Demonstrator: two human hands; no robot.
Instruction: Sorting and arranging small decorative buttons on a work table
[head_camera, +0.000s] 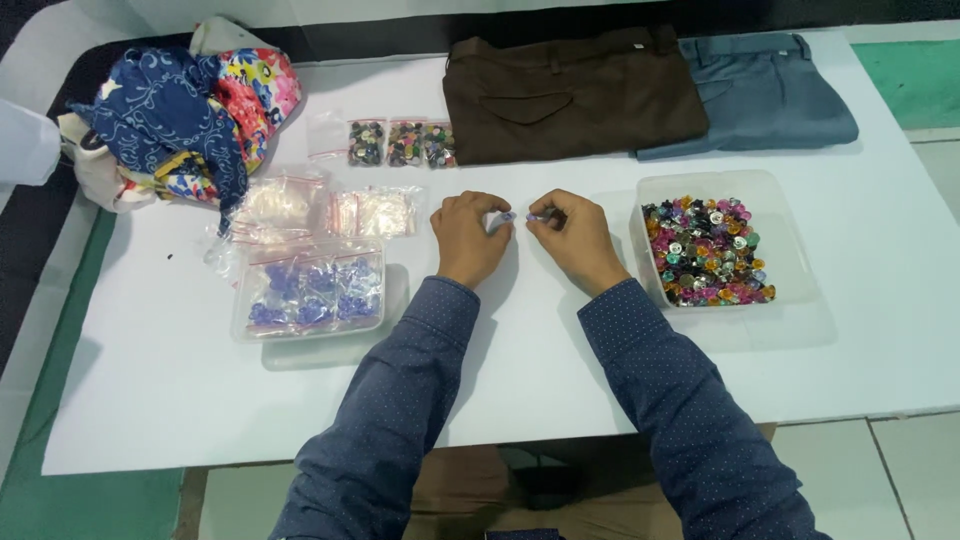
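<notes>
Purple bead (509, 216) pinched in left hand (470, 238) grip; right hand (572, 235) pinches another.

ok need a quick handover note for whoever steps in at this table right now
Left hand: fingers closed on a small bluish piece.
Right hand: pinching another small piece; the hands are close, just above the white table.
Right: clear tub of mixed coloured buttons.
Left: clear tub of bagged blue pieces, loose zip bags, three button bags.
Done: some bags filled. Left: the loose buttons.
</notes>
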